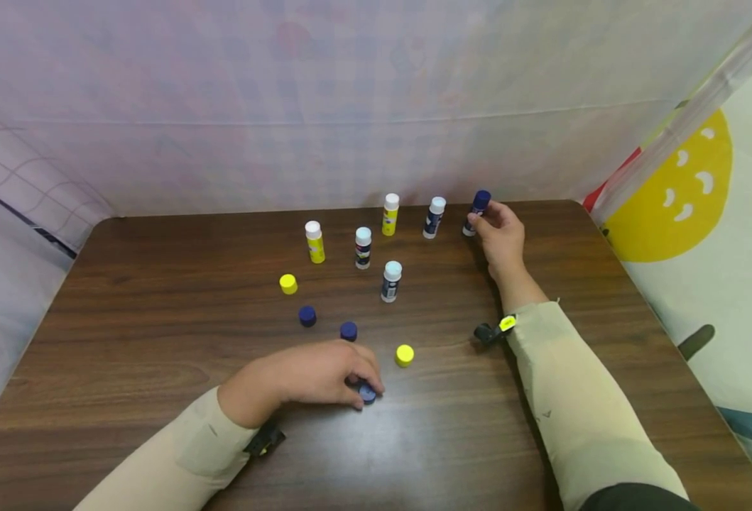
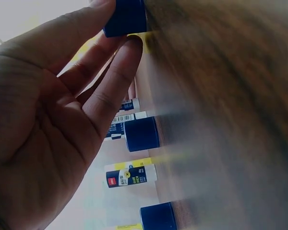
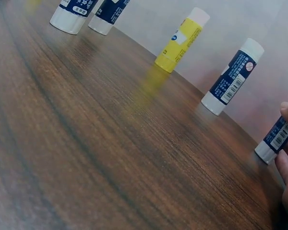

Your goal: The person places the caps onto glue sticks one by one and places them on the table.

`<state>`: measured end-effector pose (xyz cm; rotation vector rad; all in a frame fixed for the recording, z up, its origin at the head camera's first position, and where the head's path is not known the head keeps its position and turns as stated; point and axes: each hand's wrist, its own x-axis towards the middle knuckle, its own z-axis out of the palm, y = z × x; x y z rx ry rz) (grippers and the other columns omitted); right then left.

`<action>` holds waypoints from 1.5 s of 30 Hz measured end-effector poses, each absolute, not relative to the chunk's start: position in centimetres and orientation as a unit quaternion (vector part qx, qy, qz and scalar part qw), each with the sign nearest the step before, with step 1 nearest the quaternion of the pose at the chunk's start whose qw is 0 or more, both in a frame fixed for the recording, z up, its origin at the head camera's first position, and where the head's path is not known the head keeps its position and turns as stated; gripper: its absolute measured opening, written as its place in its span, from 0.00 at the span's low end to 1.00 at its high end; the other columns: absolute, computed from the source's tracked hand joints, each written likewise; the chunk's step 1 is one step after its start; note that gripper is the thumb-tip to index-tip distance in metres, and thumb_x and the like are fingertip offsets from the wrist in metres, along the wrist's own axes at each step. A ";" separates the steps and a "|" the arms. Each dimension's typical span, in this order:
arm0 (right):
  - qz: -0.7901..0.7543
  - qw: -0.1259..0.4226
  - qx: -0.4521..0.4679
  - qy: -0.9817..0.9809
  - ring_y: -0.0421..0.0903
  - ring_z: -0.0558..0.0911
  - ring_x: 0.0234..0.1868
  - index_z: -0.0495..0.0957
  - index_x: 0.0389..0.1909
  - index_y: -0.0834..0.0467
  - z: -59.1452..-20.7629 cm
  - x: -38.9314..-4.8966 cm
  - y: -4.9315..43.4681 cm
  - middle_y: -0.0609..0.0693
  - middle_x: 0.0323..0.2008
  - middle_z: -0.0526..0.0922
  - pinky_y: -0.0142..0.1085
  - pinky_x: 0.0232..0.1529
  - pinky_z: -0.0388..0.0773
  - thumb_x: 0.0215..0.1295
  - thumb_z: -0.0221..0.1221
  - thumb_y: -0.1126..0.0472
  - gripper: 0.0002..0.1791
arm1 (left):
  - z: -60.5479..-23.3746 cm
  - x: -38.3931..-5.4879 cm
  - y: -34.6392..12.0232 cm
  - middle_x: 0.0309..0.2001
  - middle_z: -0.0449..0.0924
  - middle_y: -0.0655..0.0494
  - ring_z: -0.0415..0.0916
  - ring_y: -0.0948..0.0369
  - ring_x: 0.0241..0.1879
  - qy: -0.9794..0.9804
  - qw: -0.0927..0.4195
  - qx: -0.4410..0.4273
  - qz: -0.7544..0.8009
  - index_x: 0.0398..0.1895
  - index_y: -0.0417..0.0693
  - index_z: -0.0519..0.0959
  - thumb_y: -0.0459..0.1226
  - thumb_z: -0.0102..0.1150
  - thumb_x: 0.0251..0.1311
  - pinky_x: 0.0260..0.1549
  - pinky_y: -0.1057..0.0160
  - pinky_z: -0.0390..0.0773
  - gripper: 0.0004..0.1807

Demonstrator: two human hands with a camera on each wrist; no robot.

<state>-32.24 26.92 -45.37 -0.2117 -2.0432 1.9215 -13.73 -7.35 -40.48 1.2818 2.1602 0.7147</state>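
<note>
At the back right of the table, my right hand grips a navy glue stick with its navy cap on, upright or slightly tilted. In the right wrist view its white base stands at or just above the tabletop. My left hand, low over the front middle, pinches a navy cap between thumb and fingers; the left wrist view shows this cap at the top. Just beyond that hand sits another navy cap, with a yellow cap to its right.
Uncapped glue sticks stand upright: yellow ones and navy ones. Farther left lie a yellow cap and a navy cap. A pale curtain hangs behind the wooden table.
</note>
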 end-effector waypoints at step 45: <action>0.687 0.140 -0.100 -0.706 0.37 0.80 0.46 0.79 0.64 0.59 -44.9 -31.8 27.2 0.44 0.47 0.83 0.29 0.41 0.81 0.65 0.70 0.62 0.26 | -40.2 -13.6 -7.1 0.49 0.85 0.59 0.78 0.71 0.46 0.805 0.264 0.461 0.266 0.52 0.45 0.88 0.34 0.71 0.63 0.49 0.76 0.80 0.14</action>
